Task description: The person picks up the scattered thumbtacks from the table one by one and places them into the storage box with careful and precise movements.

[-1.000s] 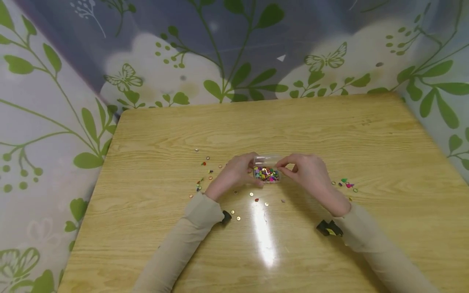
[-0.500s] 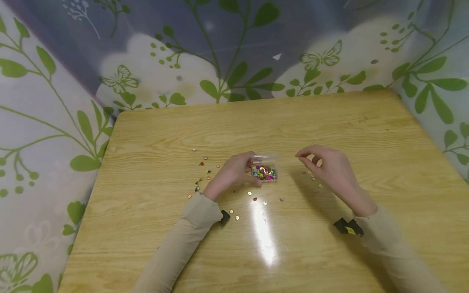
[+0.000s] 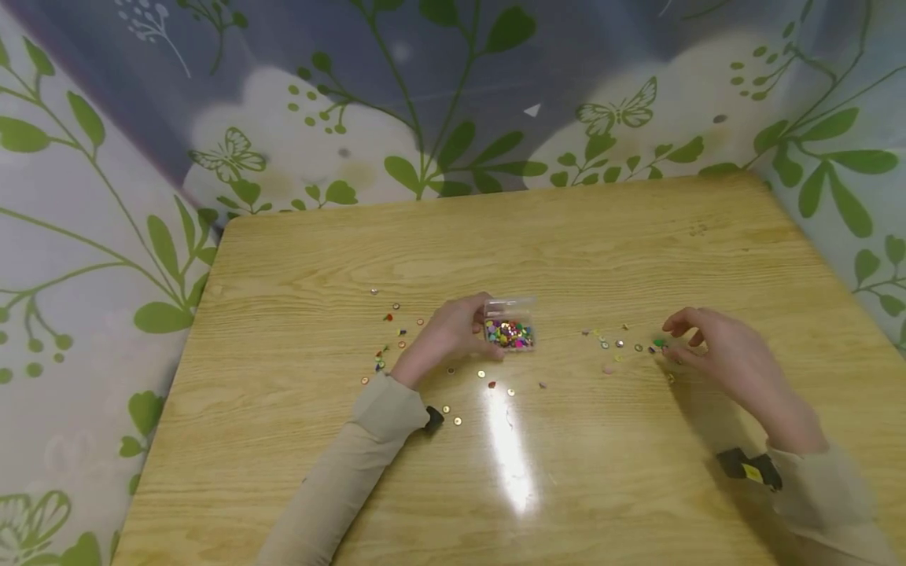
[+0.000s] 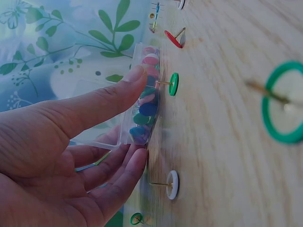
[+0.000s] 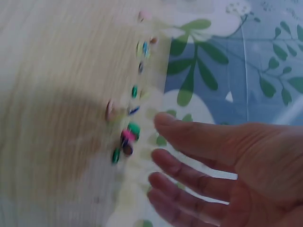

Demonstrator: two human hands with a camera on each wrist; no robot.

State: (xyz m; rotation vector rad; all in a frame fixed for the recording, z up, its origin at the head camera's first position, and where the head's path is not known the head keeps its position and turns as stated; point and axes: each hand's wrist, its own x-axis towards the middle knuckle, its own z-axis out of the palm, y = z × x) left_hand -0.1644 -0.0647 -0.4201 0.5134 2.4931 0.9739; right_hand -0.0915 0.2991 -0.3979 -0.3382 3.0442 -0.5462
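My left hand (image 3: 444,336) grips a small clear plastic box (image 3: 511,305) from its left side. The thumb lies along the front and the fingers are behind it. Inside the box are many colourful thumbtacks (image 4: 147,109), and its clear lid stands raised at the back. My right hand (image 3: 732,369) hovers at the right, beside a loose group of thumbtacks. In the right wrist view its thumb and fingers are spread apart with nothing between them. A green tack (image 5: 134,128) and a pink tack (image 5: 128,135) lie close to its fingertips.
On the wooden table (image 3: 602,472), more thumbtacks are scattered left of the left forearm and in front of the box, among them a red tack (image 3: 491,384). Several lie with points up, such as a white tack (image 4: 173,185). Patterned walls (image 3: 467,94) border the table's back and sides.
My right hand has left the box and moved right to the loose tacks, its pinched fingers now parted. My left hand still holds the box in place.
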